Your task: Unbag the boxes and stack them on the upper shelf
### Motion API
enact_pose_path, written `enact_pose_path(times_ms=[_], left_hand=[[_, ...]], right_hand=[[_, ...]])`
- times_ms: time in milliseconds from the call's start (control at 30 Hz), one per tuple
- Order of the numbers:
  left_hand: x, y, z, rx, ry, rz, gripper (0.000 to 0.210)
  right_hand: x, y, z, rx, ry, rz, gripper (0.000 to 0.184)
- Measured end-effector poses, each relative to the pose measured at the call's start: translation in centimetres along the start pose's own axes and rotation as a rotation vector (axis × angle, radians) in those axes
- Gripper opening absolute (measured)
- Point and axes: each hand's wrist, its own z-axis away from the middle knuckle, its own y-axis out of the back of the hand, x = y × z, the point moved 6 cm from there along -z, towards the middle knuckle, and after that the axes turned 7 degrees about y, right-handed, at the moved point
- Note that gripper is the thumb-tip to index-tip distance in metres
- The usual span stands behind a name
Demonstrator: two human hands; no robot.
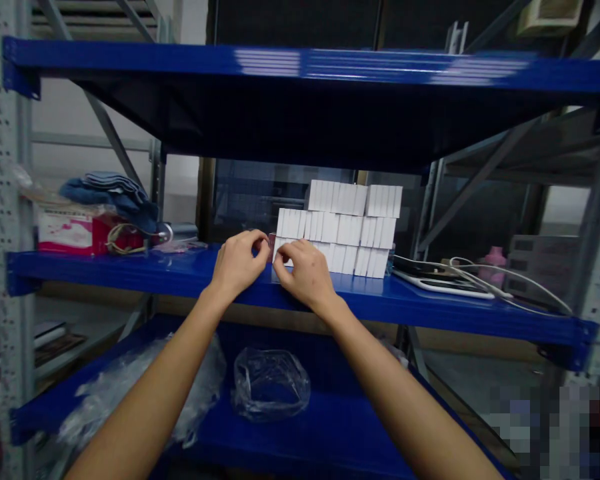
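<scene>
Boxes [349, 229], white, smooth-faced slabs, stand on edge in three tiers on the glossy blue shelf [430, 312]. Left hand [239, 261], beside the stack's left end, and right hand [307, 272], before its lowest tier, curl narrowly, finger toward thumb; cannot tell whether either holds anything.

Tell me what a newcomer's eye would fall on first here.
Probably the bright white boxes stacked three rows high on the blue middle shelf. Next come the bare left hand and right hand, both curled, near the boxes' left end. Below them, crumpled clear plastic lies on the lower shelf.
</scene>
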Motion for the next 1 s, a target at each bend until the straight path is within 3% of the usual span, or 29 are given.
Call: enact_pose_path(times_ms=[100,200,300,433,600,800,900,1000], left_hand=[[-3.3,-2.8,-2.2,-0.237,0.124,-0.176,0.031],[-4.9,-4.9,-1.9,-0.475,0.167,-0.256,0.033],[-5.0,-5.2,-1.6,-0.512,0.187,-0.255,0.038],[-4.8,-4.7,-1.7,-0.453,0.184,-0.226,0.043],[-5.2,-4.3,-1.7,-0.357,0.205,-0.177,0.052],[-5.9,-3.9,-2.0,-0.222,0.263,-0.129,0.067],[-5.7,-2.4,-2.0,-0.07,0.293,0.001,0.066],[-3.7,0.1,0.5,0.049,0.218,0.251,0.057]], right_hand=[[1.3,-3.0,-4.3,-0.161,-0.022,0.062,0.026],[1.7,-6.3,-6.4,-0.341,0.017,0.151,0.033],[2.1,-8.1,-6.8,-0.451,-0.01,0.242,0.037],[2.3,-8.1,-6.1,-0.519,-0.005,0.281,0.032],[0.9,-5.9,-6.0,-0.301,0.066,0.257,0.038],[2.0,-6.7,-6.1,-0.292,0.011,0.058,0.033],[2.5,-4.9,-5.2,-0.089,-0.019,-0.218,0.041],[2.0,-1.3,-1.8,0.225,-0.176,-0.557,0.047]])
